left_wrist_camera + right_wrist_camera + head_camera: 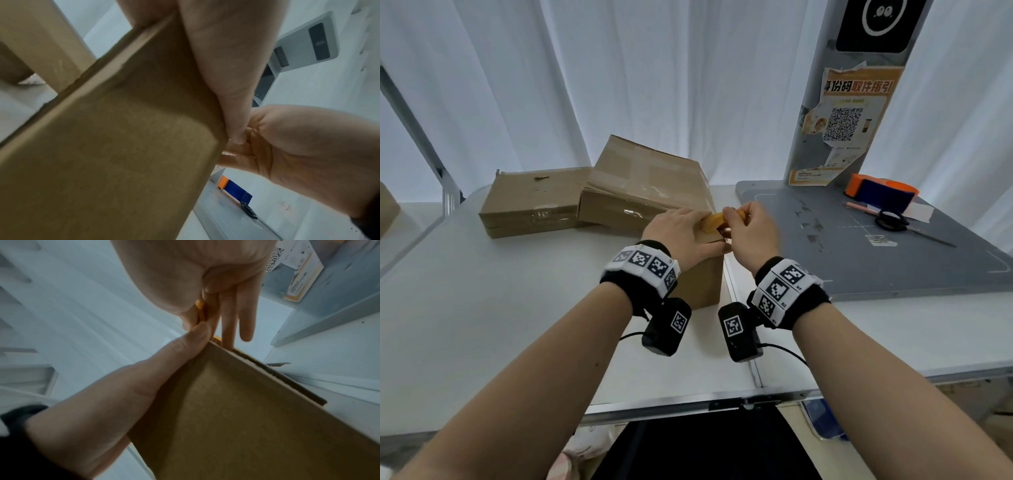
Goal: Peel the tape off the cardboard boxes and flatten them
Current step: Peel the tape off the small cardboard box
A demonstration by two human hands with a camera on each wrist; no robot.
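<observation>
Small box [702, 274] at table [482, 325] centre, light, thin card, will slide. Left hand [681, 233] lies flat across its top, bracing; right hand [748, 226] pinches yellowish tape [714, 221] at the 1 o'clock edge. Tape likely tears: keep grip low. Two taped boxes [585, 198] crowd 11 o'clock; scissors [892, 221] at 2.

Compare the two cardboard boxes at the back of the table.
The flat box lies level on the table; the bigger box sits tilted, overlapping the flat one. The flat box is low, the bigger one taller and more crumpled. Both are brown, with clear tape.
</observation>
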